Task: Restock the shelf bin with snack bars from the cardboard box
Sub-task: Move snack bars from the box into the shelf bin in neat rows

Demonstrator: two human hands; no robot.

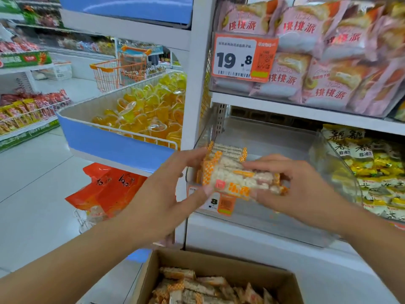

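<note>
An orange price tag point(244, 57) on the upper right shelf reads "19.8", the pink bags point(295, 36) behind it read "桃桃派", and a lower tag point(220, 202) near the hands shows only "8".

Bright, even overhead store lighting; shadows faint. Glare streaks the blue panel point(131, 7) and clear shelf bin point(258, 137). Wide-angle distortion bends edges; motion blur softens hands point(166, 189) and background shelves.

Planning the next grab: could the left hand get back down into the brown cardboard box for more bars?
Probably not yet: the left hand and right hand both grip a stack of orange-and-white wrapped snack bars. The brown cardboard box lies open below, unobstructed.
</note>
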